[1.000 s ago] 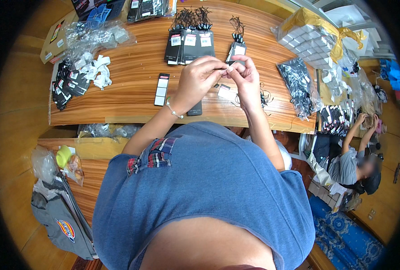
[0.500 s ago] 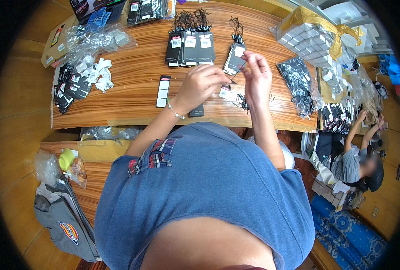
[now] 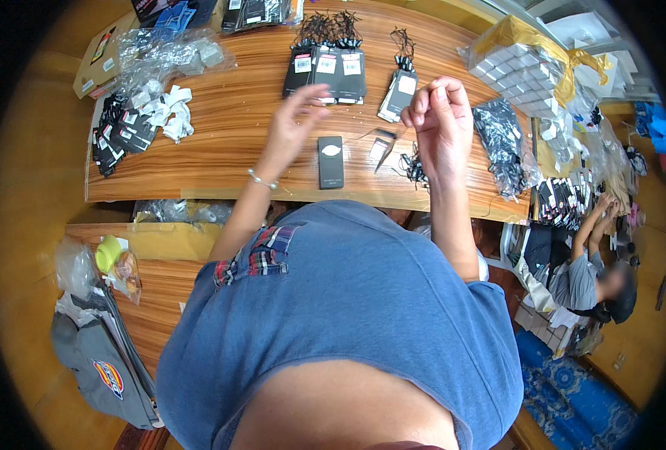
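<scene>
My left hand (image 3: 297, 120) is raised over the middle of the table, fingers apart and holding nothing. To the right, my right hand (image 3: 444, 120) is closed, its thumb and fingers pinching a thin black cord. A dark, blurred strip (image 3: 383, 155) slants below its fingers; whether it hangs from the cord I cannot tell. Under it lies a small white label (image 3: 379, 148). Between my hands, nearer me, a black hang tag (image 3: 331, 162) with a white oval mark lies flat. Loose black cords (image 3: 414, 166) sit by my right wrist.
Corded black hang tags (image 3: 327, 71) are stacked at the back, beside a smaller stack (image 3: 398, 94). More tags (image 3: 119, 139) and white ribbons (image 3: 177, 112) lie left. A bagged black bundle (image 3: 498, 142) and wrapped white boxes (image 3: 514, 71) stand right. A co-worker (image 3: 592, 270) sits far right.
My hands have parted: the left let go of the cord and moved left, while the right rose slightly. The black tag, partly covered before, now shows whole. The labelled strip no longer shows.
</scene>
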`<state>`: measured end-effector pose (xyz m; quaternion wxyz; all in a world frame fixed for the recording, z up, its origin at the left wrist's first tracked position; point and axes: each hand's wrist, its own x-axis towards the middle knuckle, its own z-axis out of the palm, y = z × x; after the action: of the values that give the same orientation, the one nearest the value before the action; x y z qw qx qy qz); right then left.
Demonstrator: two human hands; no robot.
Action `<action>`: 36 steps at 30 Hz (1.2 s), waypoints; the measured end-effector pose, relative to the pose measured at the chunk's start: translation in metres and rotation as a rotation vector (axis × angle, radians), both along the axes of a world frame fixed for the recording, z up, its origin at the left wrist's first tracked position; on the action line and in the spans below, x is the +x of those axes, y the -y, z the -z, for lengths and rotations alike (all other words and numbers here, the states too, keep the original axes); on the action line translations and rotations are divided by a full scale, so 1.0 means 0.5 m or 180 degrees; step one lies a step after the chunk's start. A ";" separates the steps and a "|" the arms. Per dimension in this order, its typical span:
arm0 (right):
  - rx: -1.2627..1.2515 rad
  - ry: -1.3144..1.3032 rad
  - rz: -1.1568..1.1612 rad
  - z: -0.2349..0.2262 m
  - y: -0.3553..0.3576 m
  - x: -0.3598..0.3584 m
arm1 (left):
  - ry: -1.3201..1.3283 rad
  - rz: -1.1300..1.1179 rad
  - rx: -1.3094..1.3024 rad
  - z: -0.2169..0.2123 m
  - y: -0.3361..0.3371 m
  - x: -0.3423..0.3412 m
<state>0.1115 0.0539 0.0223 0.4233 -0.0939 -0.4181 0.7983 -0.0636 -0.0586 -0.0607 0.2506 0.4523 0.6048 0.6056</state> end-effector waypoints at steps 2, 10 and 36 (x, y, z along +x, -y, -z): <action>0.0073 0.0041 -0.0010 -0.006 0.007 0.004 | -0.0157 -0.0211 -0.0530 0.042 0.031 -0.080; 0.0111 0.0321 -0.0109 -0.006 0.010 0.011 | -0.1996 0.0262 -0.2194 0.179 0.107 -0.193; 0.1709 0.1795 0.0273 0.051 0.072 -0.061 | -0.0075 0.0018 -0.0246 -0.112 0.038 0.054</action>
<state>0.0808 0.0179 -0.0031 0.3343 -0.2129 -0.7077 0.5849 -0.0365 -0.0777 -0.0046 0.2625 0.4512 0.6294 0.5757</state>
